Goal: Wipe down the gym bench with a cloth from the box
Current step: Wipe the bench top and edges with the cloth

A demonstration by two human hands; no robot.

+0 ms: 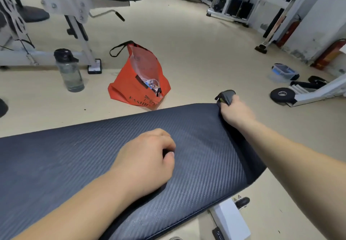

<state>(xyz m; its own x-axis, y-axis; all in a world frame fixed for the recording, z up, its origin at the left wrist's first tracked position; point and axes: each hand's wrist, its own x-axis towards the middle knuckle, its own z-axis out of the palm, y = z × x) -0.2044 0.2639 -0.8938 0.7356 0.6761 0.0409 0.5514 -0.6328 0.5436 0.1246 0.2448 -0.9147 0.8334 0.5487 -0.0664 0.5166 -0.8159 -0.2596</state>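
Left hand (pixel 148 157), fingers curled on nothing, is resting on the gym bench (pixel 74 165) pad at 6 o'clock. Clear box (pixel 284 71) is sitting on the floor at 2 o'clock. Right hand (pixel 235 109) is gripping a dark cloth (pixel 225 95) at the pad's 1 o'clock corner.
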